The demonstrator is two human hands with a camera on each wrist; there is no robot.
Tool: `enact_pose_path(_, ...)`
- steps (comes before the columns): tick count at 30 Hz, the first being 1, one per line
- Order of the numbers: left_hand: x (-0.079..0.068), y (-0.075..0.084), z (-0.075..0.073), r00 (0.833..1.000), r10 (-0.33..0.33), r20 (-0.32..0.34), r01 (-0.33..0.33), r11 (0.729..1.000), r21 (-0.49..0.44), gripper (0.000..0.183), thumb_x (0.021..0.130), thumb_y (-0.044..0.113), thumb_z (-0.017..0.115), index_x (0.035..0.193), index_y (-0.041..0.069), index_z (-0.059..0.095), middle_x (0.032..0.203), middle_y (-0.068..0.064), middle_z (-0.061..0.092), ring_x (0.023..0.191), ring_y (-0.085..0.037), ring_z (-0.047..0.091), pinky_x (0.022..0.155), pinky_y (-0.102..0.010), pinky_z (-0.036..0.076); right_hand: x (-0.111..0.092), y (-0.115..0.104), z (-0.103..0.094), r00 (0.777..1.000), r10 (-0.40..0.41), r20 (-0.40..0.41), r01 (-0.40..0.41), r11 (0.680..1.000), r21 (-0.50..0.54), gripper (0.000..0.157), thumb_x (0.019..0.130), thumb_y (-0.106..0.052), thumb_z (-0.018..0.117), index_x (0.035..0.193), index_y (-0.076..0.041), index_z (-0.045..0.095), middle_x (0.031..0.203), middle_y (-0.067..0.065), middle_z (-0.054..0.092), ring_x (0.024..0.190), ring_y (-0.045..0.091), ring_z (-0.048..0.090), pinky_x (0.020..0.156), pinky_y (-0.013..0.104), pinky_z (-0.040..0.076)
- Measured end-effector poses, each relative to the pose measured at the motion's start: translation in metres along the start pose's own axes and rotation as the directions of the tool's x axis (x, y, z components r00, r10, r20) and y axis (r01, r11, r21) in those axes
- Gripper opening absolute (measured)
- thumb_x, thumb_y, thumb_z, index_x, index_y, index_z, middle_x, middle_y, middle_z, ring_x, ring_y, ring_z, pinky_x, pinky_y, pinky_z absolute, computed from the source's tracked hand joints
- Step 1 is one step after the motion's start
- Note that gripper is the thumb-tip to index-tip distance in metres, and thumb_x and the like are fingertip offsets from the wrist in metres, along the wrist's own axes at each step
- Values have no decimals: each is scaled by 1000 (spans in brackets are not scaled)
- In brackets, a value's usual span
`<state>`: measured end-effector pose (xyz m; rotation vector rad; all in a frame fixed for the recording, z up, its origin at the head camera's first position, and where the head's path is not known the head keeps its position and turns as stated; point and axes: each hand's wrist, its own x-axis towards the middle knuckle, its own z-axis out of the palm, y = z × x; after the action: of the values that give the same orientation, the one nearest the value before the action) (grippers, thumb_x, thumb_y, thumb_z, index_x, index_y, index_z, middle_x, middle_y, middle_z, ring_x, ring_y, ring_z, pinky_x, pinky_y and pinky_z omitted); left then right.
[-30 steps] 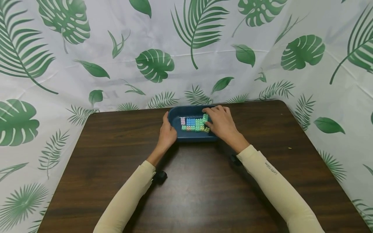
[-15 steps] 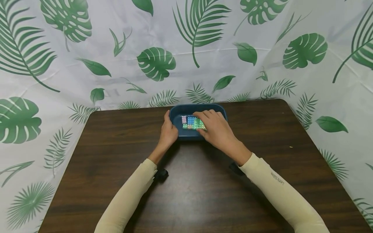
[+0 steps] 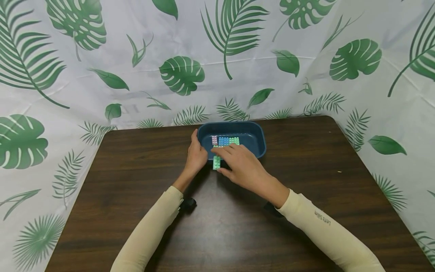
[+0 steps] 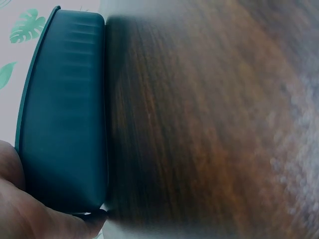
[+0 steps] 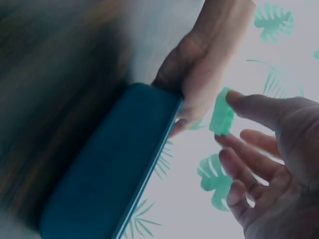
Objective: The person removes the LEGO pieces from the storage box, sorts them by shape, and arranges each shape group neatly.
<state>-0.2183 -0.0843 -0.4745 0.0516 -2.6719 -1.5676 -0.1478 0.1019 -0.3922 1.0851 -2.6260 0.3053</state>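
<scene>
A dark blue tray (image 3: 259, 142) stands near the far edge of the table. My left hand (image 3: 196, 154) holds its left end, and in the left wrist view the thumb (image 4: 55, 223) lies along the tray's end. My right hand (image 3: 242, 166) pinches a light green toy building brick (image 3: 216, 163) between thumb and fingers, over the tray's near rim. The right wrist view shows this brick (image 5: 222, 111) held above the rim. Inside the tray lie a pink brick (image 3: 214, 140), a blue brick (image 3: 223, 141) and a green brick (image 3: 234, 140); my right hand hides part of the row before them.
The dark wooden table (image 3: 217, 226) extends around the tray. A leaf-print cloth (image 3: 136, 56) hangs right behind its far edge. A small yellow scrap (image 3: 339, 172) lies to the right. Black wrist cameras (image 3: 188, 205) sit under the forearms.
My right hand has carried the green brick from the tray's right side leftward, then toward me over the near rim. My left hand has stayed at the tray's left end.
</scene>
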Motion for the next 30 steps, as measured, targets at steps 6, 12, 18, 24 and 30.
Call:
enact_pose_path(6,1,-1,-1,999,35,-24,-35,999,3,69,91,0,31,155,13,8,60,-1,38,50,-18,34,53,-33,34,0,-2,8,997,-54,49,53,998,22,63,81,-46,73,135,-22,52,117,-8,67,101,14,57,84,34,48)
enact_pose_path(12,-1,-2,-2,999,38,-7,-38,999,-17,69,92,0,30,155,15,6,55,-1,36,44,-16,29,47,-30,31,-3,-5,23,992,-61,108,58,998,36,60,80,-44,74,133,-24,53,113,-10,68,98,11,56,84,31,48)
enact_pose_path(18,-2,0,-1,999,34,-4,-34,999,-18,69,93,-1,31,155,16,5,54,-1,35,42,-15,27,46,-30,30,-4,-9,33,985,-72,157,65,997,52,56,81,-41,74,130,-23,56,115,-8,68,95,12,54,82,31,47)
enact_pose_path(24,-3,3,0,1000,25,17,-24,999,-35,68,94,0,30,155,17,4,53,-1,35,40,-15,25,43,-29,28,-6,-11,39,975,-87,204,76,995,62,53,82,-41,74,128,-20,58,116,-6,67,99,14,57,86,33,47)
enact_pose_path(30,-3,3,0,1000,3,6,-3,1000,-28,69,94,0,30,155,19,4,54,-1,34,42,-15,25,46,-30,28,-9,-12,45,965,-93,247,80,995,61,55,81,-42,74,129,-20,57,114,-5,68,98,14,57,85,33,48)
